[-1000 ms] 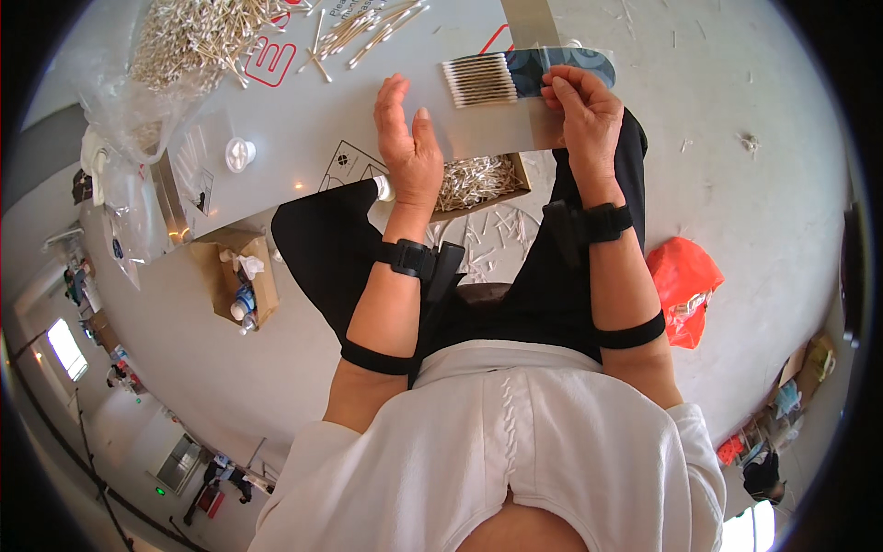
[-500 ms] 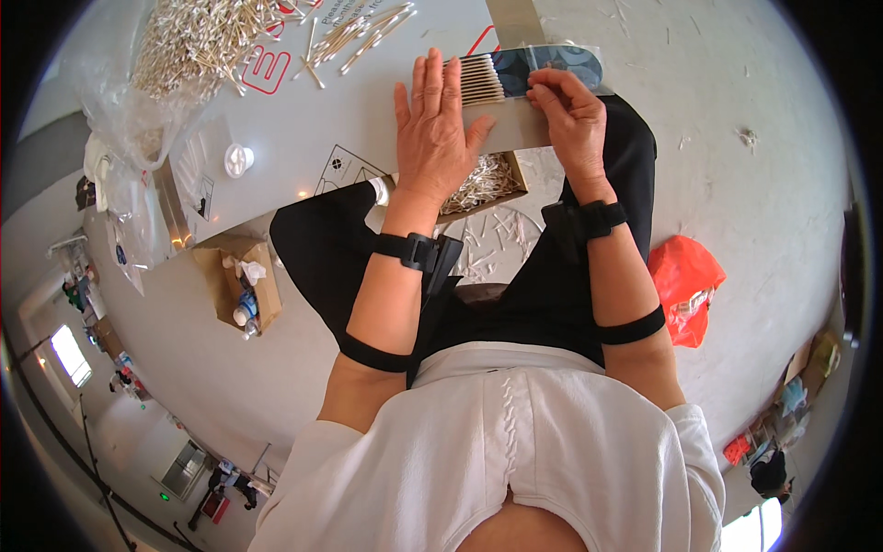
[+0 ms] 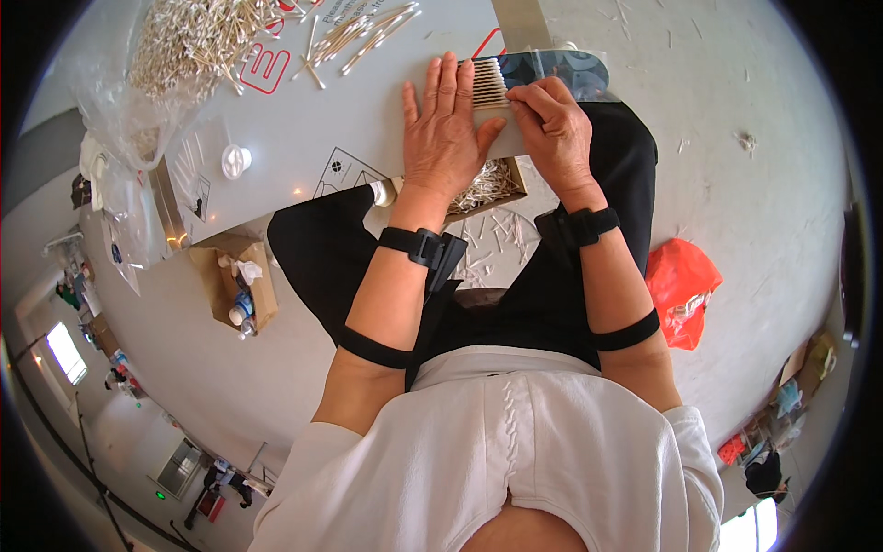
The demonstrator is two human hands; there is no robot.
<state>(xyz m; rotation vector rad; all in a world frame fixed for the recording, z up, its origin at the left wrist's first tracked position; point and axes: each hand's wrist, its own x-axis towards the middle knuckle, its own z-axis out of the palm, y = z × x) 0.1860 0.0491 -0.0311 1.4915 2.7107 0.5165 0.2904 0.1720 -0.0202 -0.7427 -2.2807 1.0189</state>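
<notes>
Side by side in a neat row, several cotton swabs (image 3: 490,85) lie on the grey printed board (image 3: 276,156). My left hand (image 3: 445,129) rests flat over the left part of this row, fingers stretched out and thumb apart, hiding the swabs' left ends. At the row's right ends, the fingertips of my right hand (image 3: 555,126) are pinched together. What they hold, if anything, is too small to make out. Beyond that hand lies a dark blue-grey pouch (image 3: 584,75) with round patterns and a shiny clear film, partly covered by my fingers.
A big heap of cotton swabs (image 3: 189,46) in clear plastic sits at the far left, with loose swabs (image 3: 372,37) nearby. Below the board's edge is a box of swabs (image 3: 492,187). A cardboard box (image 3: 221,285) and a red bag (image 3: 679,285) stand on the floor.
My right hand has moved left and slightly down, from the pouch to the swabs' right ends. My left hand has shifted slightly right, still flat.
</notes>
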